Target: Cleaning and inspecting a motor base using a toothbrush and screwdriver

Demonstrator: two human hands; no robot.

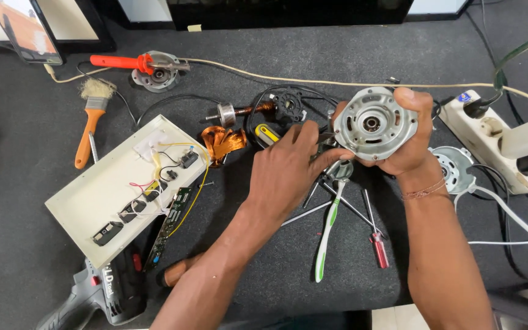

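Motor housing [375, 124] up in the right hand [406, 143], round silver face tilted toward the camera, fingers wrapped around its rim from behind and thumb hooked over the top. It hangs above the counter [313, 55], near the middle of the view. Left hand [288, 171] comes in from the left, fingers pinched narrow on a small dark tool whose tip touches the housing's left edge; what kind of tool it is, I cannot tell.

Below the hands lie a green-and-white toothbrush [327, 229], a red-handled screwdriver [377, 244] and a couple of thin metal rods, crossing one another. Just left of the housing, a rotor [239, 112] on its shaft rests beside a black plastic part [289, 104], with a copper coil [222, 142] just below the rotor. A yellow-and-black tool [266, 134] sits between the coil and the left hand.

Further left, an open white box [102, 189] shows wires and small switches, a green circuit board [172, 214] poking out at its lower edge. A paintbrush [91, 122] with an orange handle lies well left, and red-handled pliers [129, 62] rest on another round metal part near the top. A grey drill [96, 296] sits at the bottom left. On the right, a second silver cover [453, 168] lies beside a white power strip [496, 143].
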